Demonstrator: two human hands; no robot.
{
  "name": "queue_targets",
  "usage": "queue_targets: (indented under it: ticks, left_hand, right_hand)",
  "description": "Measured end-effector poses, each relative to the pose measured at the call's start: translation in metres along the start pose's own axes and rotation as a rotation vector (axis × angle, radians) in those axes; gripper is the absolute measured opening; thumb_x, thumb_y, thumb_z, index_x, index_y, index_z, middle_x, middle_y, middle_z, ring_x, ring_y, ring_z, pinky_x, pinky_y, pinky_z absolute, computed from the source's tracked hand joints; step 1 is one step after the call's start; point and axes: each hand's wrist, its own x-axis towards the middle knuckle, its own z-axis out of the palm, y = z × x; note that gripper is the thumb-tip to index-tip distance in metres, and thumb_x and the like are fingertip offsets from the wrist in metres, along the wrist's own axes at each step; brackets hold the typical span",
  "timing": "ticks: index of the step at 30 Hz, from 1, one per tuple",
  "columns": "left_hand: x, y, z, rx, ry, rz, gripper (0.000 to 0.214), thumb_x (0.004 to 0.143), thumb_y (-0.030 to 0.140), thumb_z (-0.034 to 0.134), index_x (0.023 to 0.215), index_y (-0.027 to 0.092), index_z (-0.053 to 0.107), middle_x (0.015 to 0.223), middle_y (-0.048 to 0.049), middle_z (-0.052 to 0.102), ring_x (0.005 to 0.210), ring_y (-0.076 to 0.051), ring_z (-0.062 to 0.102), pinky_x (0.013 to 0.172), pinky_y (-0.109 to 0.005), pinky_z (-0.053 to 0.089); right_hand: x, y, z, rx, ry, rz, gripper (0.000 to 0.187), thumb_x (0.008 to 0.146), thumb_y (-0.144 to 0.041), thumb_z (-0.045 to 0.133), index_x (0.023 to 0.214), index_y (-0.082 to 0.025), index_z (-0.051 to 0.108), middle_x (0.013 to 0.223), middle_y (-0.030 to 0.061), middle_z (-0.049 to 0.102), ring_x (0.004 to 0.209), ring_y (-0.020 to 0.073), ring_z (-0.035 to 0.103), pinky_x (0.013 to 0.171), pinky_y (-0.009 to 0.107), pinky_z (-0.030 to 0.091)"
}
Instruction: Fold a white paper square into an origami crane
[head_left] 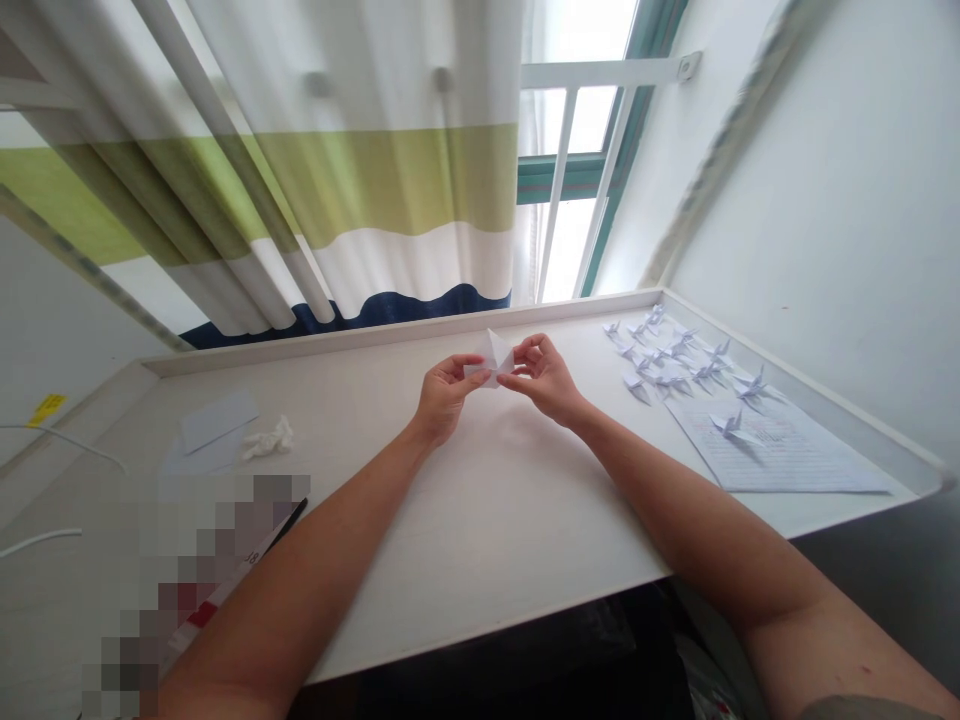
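- The left hand [442, 400] has its grip closed on the left side of a folded white paper [496, 352], thumb across the lower front.
- The right hand [553, 385] pinches the same paper at its right side, thumb near the bottom edge and fingers curled behind.
- The paper is between the two hands, above the counter [480, 520] and near its far rim, one corner pointing up.
- To the right, paper cranes [679, 352] cluster near the counter's far right corner.
- One more crane [736, 428] rests on a lined sheet [806, 462] that lies flat.
- To the left, plain paper [219, 420] lies just beside a crumpled tissue [271, 440].
- A striped curtain [420, 185] hangs behind the counter.
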Motion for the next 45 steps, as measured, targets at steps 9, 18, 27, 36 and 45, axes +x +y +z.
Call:
queue_targets:
  ticks: [9,18,27,36,45]
  left_hand:
    - [-0.004,0.004,0.006,-0.003,-0.053,-0.013,0.033,0.056,0.027,0.103,0.078,0.019,0.08,0.097,-0.0032,0.077,0.092,-0.019,0.07,0.088,-0.036,0.053]
    - [-0.006,0.006,0.003,0.154,-0.182,-0.045,0.03,0.06,0.03,0.101,0.074,0.019,0.077,0.086,-0.0024,0.073,0.082,-0.017,0.064,0.077,-0.031,0.049]
    - [-0.004,0.003,-0.003,0.328,-0.199,0.16,0.026,0.065,0.034,0.099,0.075,0.02,0.081,0.105,-0.0073,0.074,0.095,-0.021,0.067,0.084,-0.034,0.051]
    - [-0.003,0.011,-0.005,0.281,-0.258,0.112,0.025,0.07,0.04,0.097,0.081,0.021,0.085,0.101,-0.0082,0.073,0.087,-0.02,0.065,0.072,-0.031,0.051]
    - [-0.001,-0.001,-0.008,0.465,-0.2,0.27,0.018,0.078,0.037,0.091,0.081,0.022,0.083,0.103,-0.0077,0.074,0.095,-0.022,0.07,0.085,-0.035,0.057]
  right_hand:
    - [-0.001,-0.011,-0.001,0.274,-0.025,0.221,0.056,0.066,-0.051,0.097,0.094,-0.026,0.055,0.084,-0.0035,0.07,0.079,0.0171,0.064,0.078,0.035,0.049]
    - [0.0,-0.017,-0.01,0.289,-0.166,0.299,0.043,0.067,-0.051,0.096,0.08,-0.019,0.071,0.077,0.0004,0.071,0.074,0.0169,0.063,0.074,0.033,0.048]
    - [0.002,-0.015,-0.012,0.292,-0.141,0.277,0.039,0.066,-0.045,0.098,0.078,-0.02,0.07,0.08,0.0013,0.073,0.078,0.0188,0.067,0.079,0.037,0.051]
    - [0.001,-0.015,-0.012,0.382,-0.128,0.345,0.05,0.066,-0.038,0.097,0.104,-0.025,0.067,0.086,-0.0014,0.077,0.075,0.0187,0.069,0.071,0.032,0.05]
    - [0.001,-0.008,-0.008,0.335,-0.136,0.333,0.06,0.068,-0.046,0.097,0.115,-0.027,0.063,0.086,-0.0018,0.077,0.074,0.0186,0.068,0.068,0.032,0.05]
